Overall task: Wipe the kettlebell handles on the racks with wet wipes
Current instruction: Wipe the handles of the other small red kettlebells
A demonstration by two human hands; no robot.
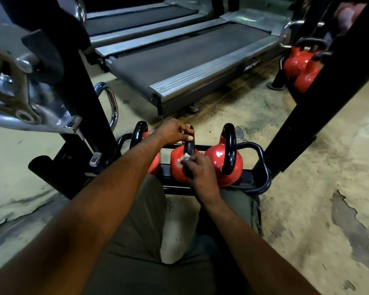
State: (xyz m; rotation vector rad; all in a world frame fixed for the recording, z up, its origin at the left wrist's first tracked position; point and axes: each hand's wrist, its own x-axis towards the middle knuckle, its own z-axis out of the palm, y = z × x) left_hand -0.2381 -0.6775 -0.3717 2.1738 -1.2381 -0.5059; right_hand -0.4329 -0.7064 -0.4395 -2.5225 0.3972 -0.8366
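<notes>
Head view: two hands on one black loop handle (189, 146).
The left hand (175, 132) curls tight fingers round its top, on the middle shiny red kettlebell (176, 167) in the low black metal rack (262, 167). Just below, the right hand (200, 173) pinches a small white wet wipe (184, 160) against the handle's upright near leg.

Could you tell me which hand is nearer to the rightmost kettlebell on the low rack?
Right: the right hand, holding a wet wipe low on the middle kettlebell's handle, is beside the rightmost kettlebell; the left hand grips the top of that handle, farther away.
</notes>
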